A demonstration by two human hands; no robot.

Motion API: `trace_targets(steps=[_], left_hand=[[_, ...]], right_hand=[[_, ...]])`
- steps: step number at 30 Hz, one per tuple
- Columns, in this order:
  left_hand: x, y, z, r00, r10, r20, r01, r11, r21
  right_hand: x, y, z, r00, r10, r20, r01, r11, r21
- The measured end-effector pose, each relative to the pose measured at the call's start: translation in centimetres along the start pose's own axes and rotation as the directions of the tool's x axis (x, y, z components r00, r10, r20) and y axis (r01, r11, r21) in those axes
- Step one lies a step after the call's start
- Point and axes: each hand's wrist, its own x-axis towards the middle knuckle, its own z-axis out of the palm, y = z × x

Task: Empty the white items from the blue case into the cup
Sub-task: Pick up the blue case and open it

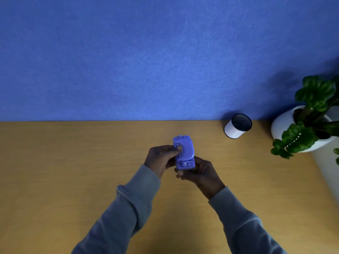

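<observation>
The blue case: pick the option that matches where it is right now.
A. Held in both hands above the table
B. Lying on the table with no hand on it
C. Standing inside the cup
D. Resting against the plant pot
A: the blue case is held between the left hand and the right hand over the table, well apart from the cup and the plant pot.

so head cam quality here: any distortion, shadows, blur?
Head view: wide-angle warp leans the cup and plant pot outward; both cast soft shadows on the blue wall; the blue case in both hands is slightly soft, no glare.
</observation>
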Motion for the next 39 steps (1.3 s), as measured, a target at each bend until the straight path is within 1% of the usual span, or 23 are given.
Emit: trace_targets(steps=[4,9,12,14,16,18,19,21,22,23,27,29,31,36,38,39], left_hand=[[-0.2,-0.1,-0.1,1.0,-0.025,-0.013,0.025,0.999,-0.022],[-0.2,-0.3,-0.2,0.996,-0.025,-0.083,0.027,0.999,0.019],[-0.3,-0.3,-0.4,0.997,-0.009,-0.074,0.011,1.0,0.023],[-0.5,-0.4,-0.3,0.998,-0.002,-0.056,0.003,1.0,0.016],[-0.6,-0.5,-0.1,0.999,-0.003,-0.045,0.003,1.0,0.004],[-0.6,-0.5,0.1,1.0,0.006,-0.03,-0.006,1.0,0.002],[-0.6,-0.5,0.2,1.0,0.011,-0.023,-0.011,1.0,0.01],[-0.6,-0.3,0.4,1.0,0.008,-0.006,-0.008,0.999,0.04],[-0.7,-0.3,0.6,1.0,0.001,-0.003,-0.001,0.999,0.053],[-0.8,-0.2,0.8,1.0,-0.008,-0.005,0.009,0.998,0.062],[-1.3,-0.3,1.3,0.999,-0.025,-0.03,0.027,0.995,0.093],[-1.6,-0.4,1.3,0.999,-0.015,-0.04,0.019,0.993,0.119],[-1.8,-0.4,1.2,0.999,-0.004,-0.044,0.011,0.989,0.148],[-2.4,-0.6,1.1,0.997,0.011,-0.074,0.005,0.978,0.207],[-2.6,-0.6,1.1,0.994,0.042,-0.098,-0.019,0.974,0.224],[-2.7,-0.6,1.1,0.99,0.079,-0.115,-0.046,0.963,0.264]], right_hand=[[0.3,0.2,-0.2,0.999,0.033,0.031,-0.033,0.999,-0.01],[0.4,0.9,-0.2,0.998,0.051,0.035,-0.05,0.998,-0.036],[0.1,1.0,-0.5,0.998,0.042,0.038,-0.039,0.995,-0.095],[0.0,1.0,-1.1,0.997,0.028,0.076,-0.021,0.995,-0.093],[-0.1,0.8,-1.5,0.991,0.022,0.131,-0.02,1.0,-0.016],[0.2,0.2,-1.3,0.988,0.071,0.137,-0.094,0.981,0.171],[0.5,-0.2,-1.0,0.984,0.121,0.131,-0.154,0.947,0.283],[1.2,-0.8,-0.6,0.971,0.187,0.149,-0.238,0.81,0.536],[1.5,-1.1,-0.4,0.967,0.199,0.158,-0.254,0.734,0.63],[1.8,-1.3,-0.2,0.965,0.212,0.156,-0.26,0.68,0.686],[2.3,-1.5,0.5,0.958,0.226,0.179,-0.278,0.56,0.781],[2.3,-1.5,0.8,0.954,0.226,0.198,-0.291,0.524,0.801],[2.3,-1.3,1.0,0.951,0.231,0.204,-0.297,0.513,0.805],[1.8,-1.0,1.2,0.959,0.205,0.197,-0.279,0.54,0.794],[1.6,-1.0,1.3,0.961,0.209,0.181,-0.268,0.547,0.793],[1.5,-1.1,1.3,0.962,0.213,0.172,-0.263,0.55,0.793]])
